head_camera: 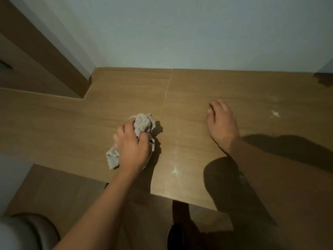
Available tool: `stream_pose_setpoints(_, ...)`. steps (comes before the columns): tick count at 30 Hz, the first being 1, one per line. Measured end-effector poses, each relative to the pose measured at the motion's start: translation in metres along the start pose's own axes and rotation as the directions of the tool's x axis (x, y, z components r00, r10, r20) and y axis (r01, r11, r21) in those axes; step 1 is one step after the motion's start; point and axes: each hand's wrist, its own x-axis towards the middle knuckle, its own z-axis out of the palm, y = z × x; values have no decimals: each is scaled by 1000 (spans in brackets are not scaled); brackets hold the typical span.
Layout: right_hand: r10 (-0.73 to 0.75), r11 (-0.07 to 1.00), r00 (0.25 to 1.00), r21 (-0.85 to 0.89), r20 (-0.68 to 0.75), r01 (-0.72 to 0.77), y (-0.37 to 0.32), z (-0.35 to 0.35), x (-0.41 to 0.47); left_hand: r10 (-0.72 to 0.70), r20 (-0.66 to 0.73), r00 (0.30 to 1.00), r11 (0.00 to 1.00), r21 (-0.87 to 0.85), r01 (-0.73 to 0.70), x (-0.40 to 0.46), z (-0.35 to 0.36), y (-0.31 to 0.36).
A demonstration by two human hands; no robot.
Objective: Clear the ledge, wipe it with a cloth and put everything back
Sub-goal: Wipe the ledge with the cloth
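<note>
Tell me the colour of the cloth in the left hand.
Pale grey cloth, seen in the head view.

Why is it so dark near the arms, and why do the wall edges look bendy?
Head view: dim light from the left throws hard dark shadows right of the left hand, the cloth and the right hand onto the ledge; the wide-angle lens bows straight edges; the whole picture is slightly soft, and pale smudges glint.

Dim, warm light from my upper left throws hard dark shadows of my arms and cloth [144,124] rightward across the wooden ledge [189,98], with soft overall blur and wide-angle bending at the edges.
</note>
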Motion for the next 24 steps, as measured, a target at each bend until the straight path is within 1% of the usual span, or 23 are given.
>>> stream_pose_setpoints(1, -24, 999, 1000, -26, 11, 24, 7, -10, -9, -47, -22, 999, 998, 50, 48, -17, -6, -14)
stream_pose_setpoints(3, -44, 990, 998, -134, 36, 49, 31, -30, -31, -129, -22, 991, 983, 130, 131, -52, -2, -32)
stream_pose_setpoints(5, -7, 975, 997, -220, 76, 24, 55, -47, -51, -150, -41, 988, 973, 173, 155, -82, 15, -35)
stream_pose_setpoints(7, 12, 968, 997, -251, 74, 7, 67, -52, -58, -176, -89, 980, 967, 169, 189, -99, 33, -23)
stream_pose_setpoints(9, -23, 964, 998, -262, 55, 37, 68, -49, -57, -190, -108, 976, 968, 143, 205, -115, 48, -5)
stream_pose_setpoints(10, -41, 964, 998, -262, 46, 52, 67, -47, -57, -163, -93, 982, 975, 136, 175, -127, 57, 6)
stream_pose_setpoints(11, -48, 965, 998, -256, 41, 57, 67, -46, -57, -106, -64, 992, 985, 132, 114, -142, 67, 19)
stream_pose_setpoints(14, -49, 968, 998, -244, 42, 58, 69, -48, -60, 84, 80, 993, 993, 79, -90, -192, 88, 62)
stream_pose_setpoints(16, -47, 967, 998, -248, 43, 57, 68, -51, -60, 140, 149, 979, 990, -17, -139, -203, 87, 77)
stream_pose_setpoints(17, -50, 966, 998, -251, 46, 60, 67, -51, -60, 139, 139, 980, 989, -65, -131, -197, 80, 75)
stream_pose_setpoints(18, -55, 965, 997, -254, 46, 65, 67, -51, -60, 122, 82, 989, 990, -85, -115, -184, 70, 67)
stream_pose_setpoints(19, -60, 965, 997, -254, 41, 69, 67, -50, -59, 94, 1, 996, 993, -70, -93, -165, 60, 55)
stream_pose_setpoints(20, -63, 965, 997, -253, 34, 70, 68, -50, -58, 55, -88, 995, 998, -18, -56, -143, 51, 40)
stream_pose_setpoints(21, -64, 965, 997, -253, 30, 70, 69, -50, -57, -6, -153, 988, 999, 43, 12, -117, 42, 23)
stream_pose_setpoints(22, -63, 964, 998, -256, 28, 68, 71, -49, -56, -75, -184, 980, 991, 92, 93, -93, 36, 9)
stream_pose_setpoints(23, -66, 963, 997, -260, 25, 70, 71, -48, -56, -139, -184, 973, 978, 126, 164, -73, 32, -3)
stream_pose_setpoints(24, -71, 961, 997, -265, 22, 74, 69, -47, -57, -176, -173, 969, 968, 151, 203, -61, 30, -9)
